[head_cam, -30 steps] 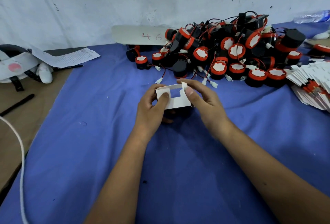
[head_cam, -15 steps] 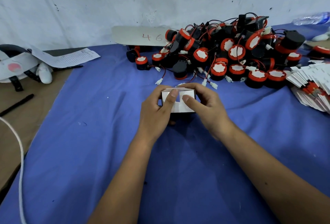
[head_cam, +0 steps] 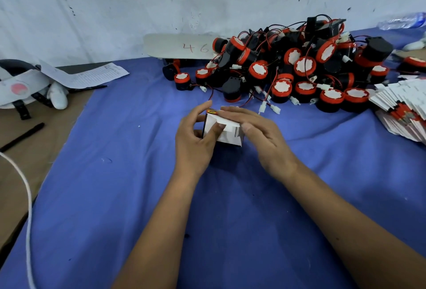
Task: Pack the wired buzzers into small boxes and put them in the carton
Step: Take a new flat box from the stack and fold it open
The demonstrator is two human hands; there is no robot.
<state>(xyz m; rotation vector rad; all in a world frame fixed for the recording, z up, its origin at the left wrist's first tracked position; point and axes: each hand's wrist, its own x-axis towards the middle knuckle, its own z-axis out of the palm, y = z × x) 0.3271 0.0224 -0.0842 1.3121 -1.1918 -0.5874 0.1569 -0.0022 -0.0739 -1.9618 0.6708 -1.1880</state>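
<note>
Against wall: board (head_cam: 177, 46) marked "46". Left hand (head_cam: 196, 141) grip clamped on small box (head_cam: 227, 133); right hand (head_cam: 260, 134) fingers straight, pressing flap.

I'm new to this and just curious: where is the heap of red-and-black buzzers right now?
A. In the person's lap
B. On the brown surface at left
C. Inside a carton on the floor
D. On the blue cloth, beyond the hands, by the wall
D: the buzzer pile lies on the blue cloth, beyond both hands.
</note>
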